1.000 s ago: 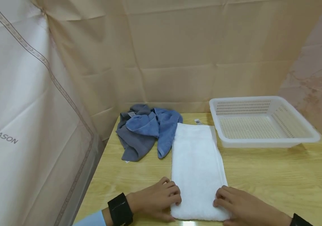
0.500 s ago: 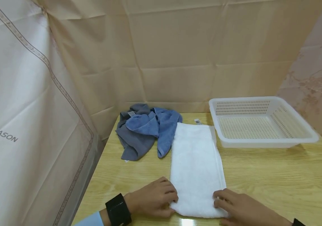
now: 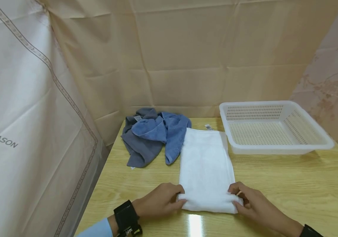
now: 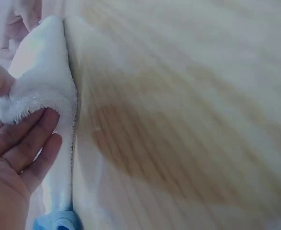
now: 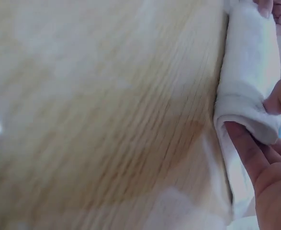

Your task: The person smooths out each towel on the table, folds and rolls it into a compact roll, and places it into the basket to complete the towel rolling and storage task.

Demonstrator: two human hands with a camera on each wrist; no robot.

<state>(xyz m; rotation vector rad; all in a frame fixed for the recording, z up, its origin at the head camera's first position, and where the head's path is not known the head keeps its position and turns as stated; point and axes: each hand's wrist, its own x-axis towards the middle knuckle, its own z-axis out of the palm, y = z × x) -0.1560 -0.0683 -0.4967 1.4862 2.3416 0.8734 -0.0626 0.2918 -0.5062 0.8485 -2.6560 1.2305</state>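
Observation:
A white towel (image 3: pixel 205 164) lies lengthwise on the wooden table, its near end turned up and over into a thick fold (image 3: pixel 208 202). My left hand (image 3: pixel 163 199) pinches the left end of that fold. In the left wrist view its fingers (image 4: pixel 32 139) reach under the curled fuzzy edge, with the thumb on top. At the right end, my right hand (image 3: pixel 254 204) grips the fold the same way. The right wrist view shows fingers (image 5: pixel 248 148) inside the loop of towel (image 5: pixel 250 62) and the thumb pressing from above.
A crumpled blue towel (image 3: pixel 176 135) and a grey towel (image 3: pixel 145 151) lie heaped at the back left, against the white towel's far left side. A white plastic basket (image 3: pixel 278 148) stands at the back right of the table (image 3: pixel 290 184). Beige cloth (image 3: pixel 180 59) hangs behind.
The towel's near end, flat a second ago, has been lifted and folded away from me, so the towel looks shorter. Both hands moved from resting at its near corners to gripping the fold.

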